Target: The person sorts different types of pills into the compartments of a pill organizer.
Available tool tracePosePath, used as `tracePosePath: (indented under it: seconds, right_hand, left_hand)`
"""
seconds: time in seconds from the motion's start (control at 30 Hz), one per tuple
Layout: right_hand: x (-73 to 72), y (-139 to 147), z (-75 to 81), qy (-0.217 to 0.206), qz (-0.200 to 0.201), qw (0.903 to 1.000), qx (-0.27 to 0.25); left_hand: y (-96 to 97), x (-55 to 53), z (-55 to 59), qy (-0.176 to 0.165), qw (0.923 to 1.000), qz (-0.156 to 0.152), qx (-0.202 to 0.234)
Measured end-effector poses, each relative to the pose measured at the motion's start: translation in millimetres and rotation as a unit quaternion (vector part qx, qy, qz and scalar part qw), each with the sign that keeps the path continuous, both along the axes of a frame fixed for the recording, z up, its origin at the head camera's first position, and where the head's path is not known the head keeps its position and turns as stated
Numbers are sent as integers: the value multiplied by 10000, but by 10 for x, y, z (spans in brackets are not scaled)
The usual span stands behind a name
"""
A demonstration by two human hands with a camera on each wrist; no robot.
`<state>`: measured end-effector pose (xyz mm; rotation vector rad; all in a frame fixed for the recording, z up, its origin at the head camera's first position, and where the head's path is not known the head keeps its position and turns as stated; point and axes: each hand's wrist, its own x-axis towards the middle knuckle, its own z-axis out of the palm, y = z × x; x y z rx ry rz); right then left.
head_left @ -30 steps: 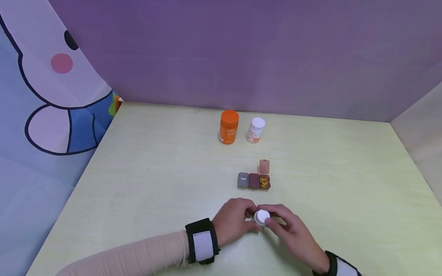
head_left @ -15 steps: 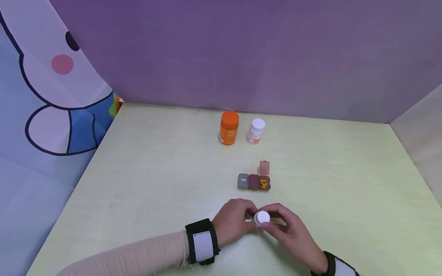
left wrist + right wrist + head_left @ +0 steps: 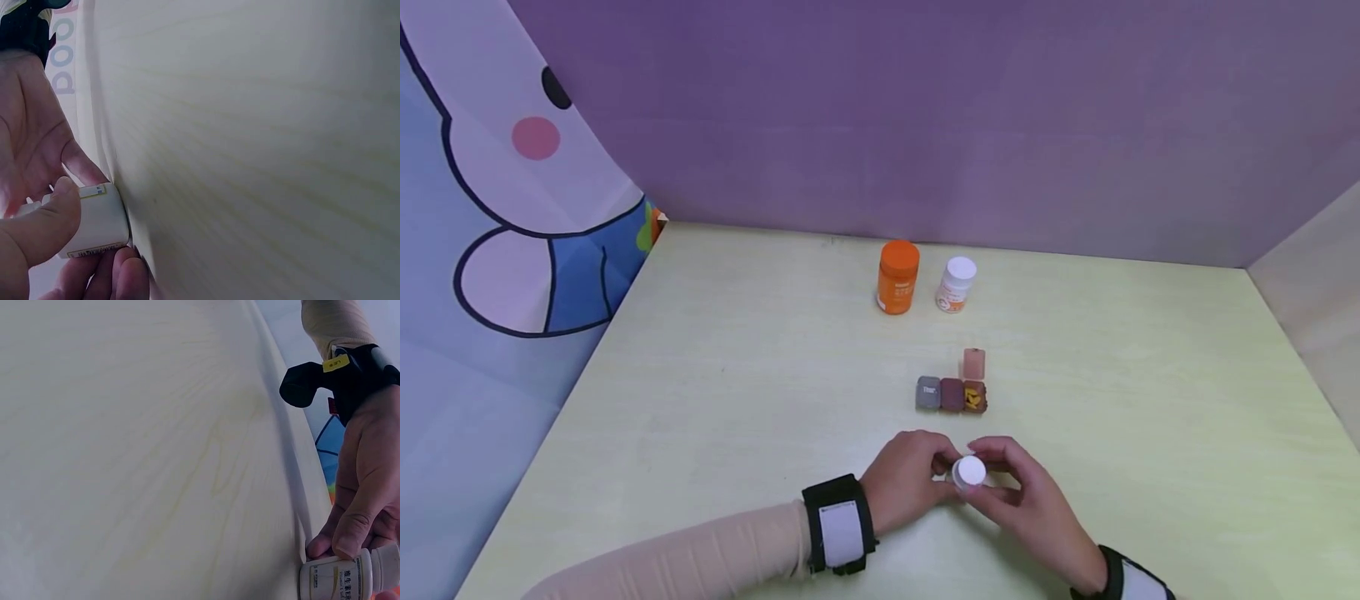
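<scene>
Left hand [image 3: 904,482] grips a bottle [image 3: 101,219] while the right hand [image 3: 1047,515] beside it curls round the cap [image 3: 971,470], though a slack left hold could let the bottle spin.

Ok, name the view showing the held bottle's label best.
Right wrist: the label faces the camera, partly readable though cropped. Left wrist catches only its edges; head, seeing mainly the cap, shows no legible print.

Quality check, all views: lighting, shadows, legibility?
Head: brightest of the three, soft shadow on the table by the right hand. Left wrist: dim, greyish; small print on the bottle unreadable. Right wrist: also dim; large label characters legible, bottle cut off by the lower edge.
</scene>
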<state>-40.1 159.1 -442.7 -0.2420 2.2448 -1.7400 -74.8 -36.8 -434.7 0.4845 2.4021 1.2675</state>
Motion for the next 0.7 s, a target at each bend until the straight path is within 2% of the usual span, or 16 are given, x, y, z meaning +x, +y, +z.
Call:
tracePosePath:
  seconds: [0.17,0.3,0.37,0.53,0.7]
  right_hand:
    - [22,13,14,191,94,9997,83]
    - [17,-12,26,-98,-62,9999,59]
    - [17,-23,24,-101,-115,9999,62]
    - [31,-9,6,324,81,9994,56]
    - [20,-22,16,34,13,9999,121]
  left_hand:
    - [1,12,15,-44,10000,14,9]
    - [3,14,17,-22,10000,16,-9]
    - [5,12,18,-23,10000,23,-10]
    - [7,16,29,14,10000,20,-46]
    - [4,20,36,-8,10000,7,-73]
